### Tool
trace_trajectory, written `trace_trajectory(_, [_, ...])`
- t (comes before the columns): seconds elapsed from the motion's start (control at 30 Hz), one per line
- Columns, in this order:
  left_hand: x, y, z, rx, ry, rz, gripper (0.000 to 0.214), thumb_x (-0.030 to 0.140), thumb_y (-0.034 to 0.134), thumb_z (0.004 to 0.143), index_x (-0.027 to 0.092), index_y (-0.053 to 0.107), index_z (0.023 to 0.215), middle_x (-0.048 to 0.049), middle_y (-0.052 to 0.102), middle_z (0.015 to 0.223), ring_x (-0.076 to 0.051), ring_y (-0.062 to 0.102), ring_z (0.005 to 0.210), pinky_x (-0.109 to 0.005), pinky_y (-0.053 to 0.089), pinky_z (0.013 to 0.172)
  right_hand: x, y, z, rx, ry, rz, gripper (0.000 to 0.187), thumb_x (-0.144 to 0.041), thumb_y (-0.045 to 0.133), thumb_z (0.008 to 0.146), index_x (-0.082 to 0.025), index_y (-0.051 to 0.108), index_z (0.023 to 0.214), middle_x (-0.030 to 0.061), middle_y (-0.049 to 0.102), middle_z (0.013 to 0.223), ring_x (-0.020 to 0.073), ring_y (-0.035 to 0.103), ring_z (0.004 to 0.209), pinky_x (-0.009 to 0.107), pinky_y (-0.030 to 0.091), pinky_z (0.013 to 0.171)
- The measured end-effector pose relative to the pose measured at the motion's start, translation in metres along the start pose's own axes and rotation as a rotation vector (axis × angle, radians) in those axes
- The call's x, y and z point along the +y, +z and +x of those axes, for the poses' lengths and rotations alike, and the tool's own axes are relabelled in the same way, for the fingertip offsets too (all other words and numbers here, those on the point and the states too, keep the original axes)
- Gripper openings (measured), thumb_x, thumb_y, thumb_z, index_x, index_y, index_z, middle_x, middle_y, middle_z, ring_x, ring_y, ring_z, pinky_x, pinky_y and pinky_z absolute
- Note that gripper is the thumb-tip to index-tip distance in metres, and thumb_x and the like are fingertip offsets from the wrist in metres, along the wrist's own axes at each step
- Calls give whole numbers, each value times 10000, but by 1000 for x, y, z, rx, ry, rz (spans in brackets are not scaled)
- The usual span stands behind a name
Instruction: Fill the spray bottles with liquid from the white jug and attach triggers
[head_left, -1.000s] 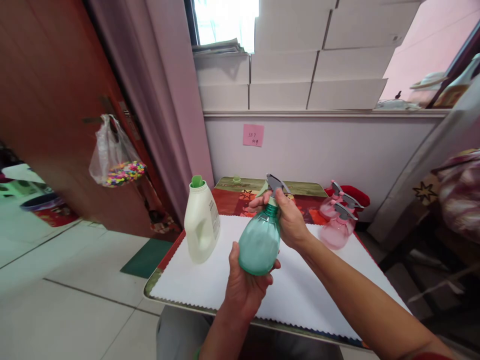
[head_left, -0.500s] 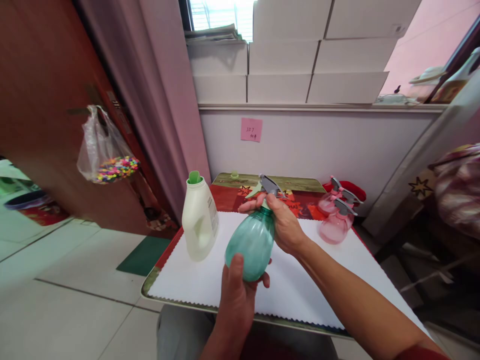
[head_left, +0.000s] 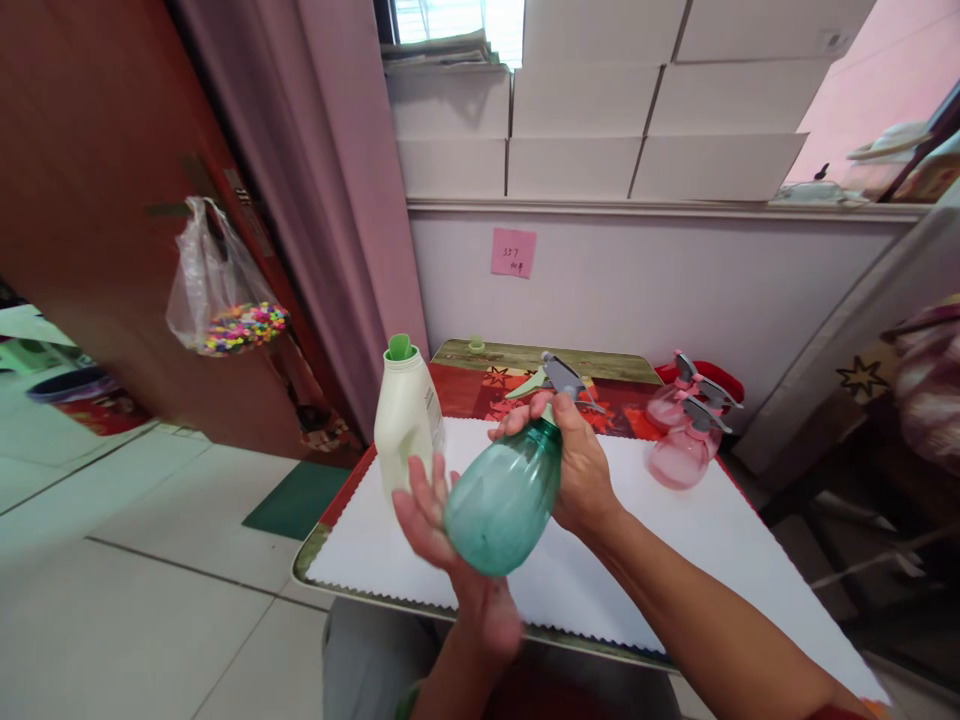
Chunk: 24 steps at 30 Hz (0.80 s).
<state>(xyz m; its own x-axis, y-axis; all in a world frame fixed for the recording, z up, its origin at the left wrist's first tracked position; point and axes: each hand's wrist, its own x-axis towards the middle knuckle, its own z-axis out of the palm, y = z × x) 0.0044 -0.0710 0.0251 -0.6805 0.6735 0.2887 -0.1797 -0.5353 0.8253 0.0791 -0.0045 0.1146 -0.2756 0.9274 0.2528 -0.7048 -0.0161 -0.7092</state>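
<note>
A teal spray bottle (head_left: 504, 498) with a grey and pale green trigger head is held tilted above the white table mat. My right hand (head_left: 581, 460) grips it round the neck, just below the trigger head. Beside the lower left of the bottle, my left hand (head_left: 454, 545) is open with its fingers spread and the palm turned toward the bottle; whether it touches the bottle I cannot tell. Behind that hand stands a cream jug (head_left: 405, 420) with a green spout insert, uncapped, upright on the table.
Pink spray bottles (head_left: 679, 455) stand at the table's right rear, near a red object (head_left: 720, 383). A small green cap (head_left: 476, 345) lies at the back edge. White boxes (head_left: 585, 165) line the ledge above. A plastic bag of colourful beads (head_left: 244, 325) hangs on the door at left.
My left hand has let go of the bottle's base and opened, moving left with fingers spread. My right hand keeps its hold on the neck. The view has shifted slightly.
</note>
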Motion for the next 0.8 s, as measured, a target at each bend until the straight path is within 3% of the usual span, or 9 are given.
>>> trace_trajectory(0.07, [17,7,4,5,-199,-137,847,847,434,806,339,423,1484,-97,456,1577,-378,469,1409,-546,534,969,3,-5,2,-71,-67,-39,363,-592,673,870,-244,585,819,7,732,782,217,722,847,400,571,853])
trace_trajectory(0.17, [36,9,14,-205,-794,-292,821,840,405,821,191,636,1267,-173,731,1129,-314,731,826,-374,544,514,7,-14,4,-160,-120,-104,349,-579,696,859,-243,604,836,27,740,801,232,722,873,417,568,859])
trace_trajectory(0.27, [33,2,17,-334,-998,-206,807,871,389,794,133,679,948,-79,663,664,-121,446,343,-226,230,312,10,-23,6,-161,-96,-137,344,-581,685,865,-247,606,847,36,751,820,239,726,884,419,569,846])
trace_trajectory(0.37, [11,-9,11,-235,-714,-23,750,847,397,820,169,647,1020,-43,638,686,-128,496,425,-240,347,363,9,-26,7,-108,-60,-197,364,-601,674,867,-243,610,857,44,765,855,246,725,916,401,564,837])
trace_trajectory(0.47, [-11,-20,8,-216,-86,267,717,671,629,830,212,495,1364,-131,663,1150,-273,691,899,-379,583,675,6,-24,8,-5,-33,-236,388,-620,671,863,-238,605,855,44,775,865,244,718,939,378,557,832])
trace_trajectory(0.57, [-23,-27,15,-274,621,597,928,360,845,741,237,337,1508,-200,496,1434,-358,564,1279,-517,530,984,5,-19,5,98,-10,-229,398,-619,688,848,-230,605,840,37,777,852,233,715,911,364,553,824])
trace_trajectory(0.63, [-24,-28,20,-288,931,735,938,184,840,735,260,338,1525,-205,460,1484,-354,501,1361,-542,490,1045,7,-16,3,170,-22,-175,395,-610,703,835,-229,601,824,24,769,814,224,714,885,360,551,824])
trace_trajectory(0.7, [-22,-24,20,-288,983,751,968,138,834,731,295,327,1541,-198,441,1522,-345,502,1369,-541,493,1045,10,-15,0,240,-69,-107,390,-605,702,833,-232,593,810,9,752,773,214,712,872,358,549,832])
trace_trajectory(0.8, [-12,-11,12,-259,544,461,1265,407,943,595,335,171,1594,-224,301,1625,-387,508,1368,-551,501,1029,14,-18,-3,266,-131,-78,363,-583,672,866,-235,590,803,2,726,757,204,707,871,365,544,857])
